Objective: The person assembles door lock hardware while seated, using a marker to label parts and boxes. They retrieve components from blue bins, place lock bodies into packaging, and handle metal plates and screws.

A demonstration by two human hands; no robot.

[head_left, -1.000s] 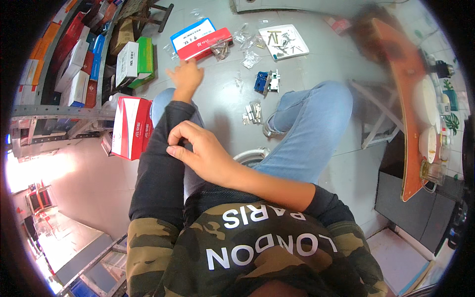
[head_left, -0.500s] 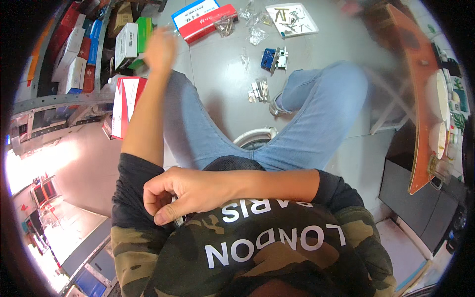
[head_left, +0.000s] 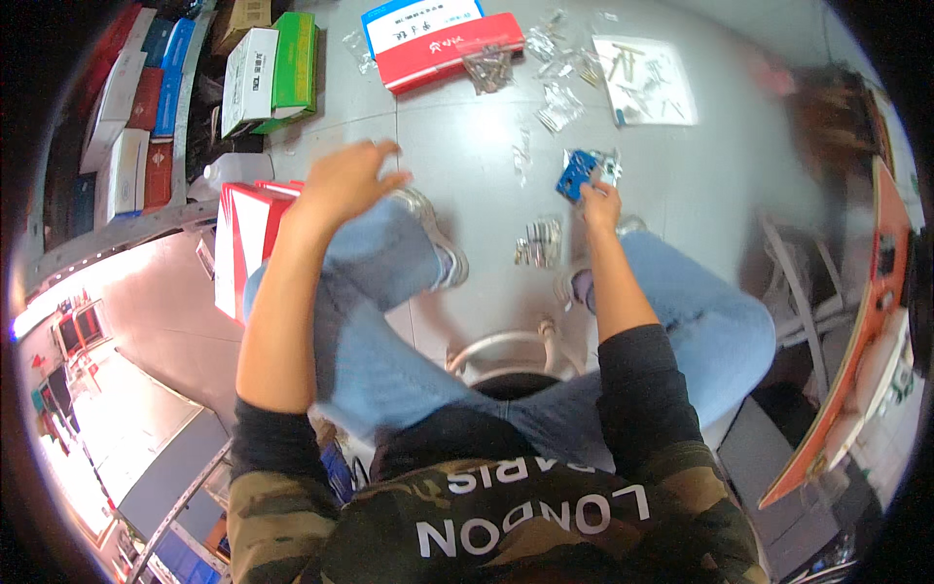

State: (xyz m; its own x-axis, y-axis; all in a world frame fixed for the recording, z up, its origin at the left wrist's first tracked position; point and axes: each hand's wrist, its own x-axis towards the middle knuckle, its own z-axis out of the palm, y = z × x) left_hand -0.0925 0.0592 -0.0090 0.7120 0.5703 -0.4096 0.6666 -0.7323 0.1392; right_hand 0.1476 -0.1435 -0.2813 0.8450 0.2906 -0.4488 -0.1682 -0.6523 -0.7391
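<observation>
The blue part lay on the grey floor, just beyond the seated person's right knee, where the right hand reached it with fingers closed down on its near edge; whether it was pinched or only touched could not be told. Clear packets lay against the blue part's far side. Nearer than the blue part and to its left sat a cluster of metal fittings. Farther left, the left hand hung over the left knee, fingers loosely curled and slightly apart, holding nothing. Beyond the blue part, a white sheet carried small screws and pins, with more clear bags of hardware scattered beside it. To their left lay a red and blue box, shut, a bag of screws resting against its near edge. Far left of the blue part stood a red carton, a green and white box, and shelves of boxes, their contents hidden.
</observation>
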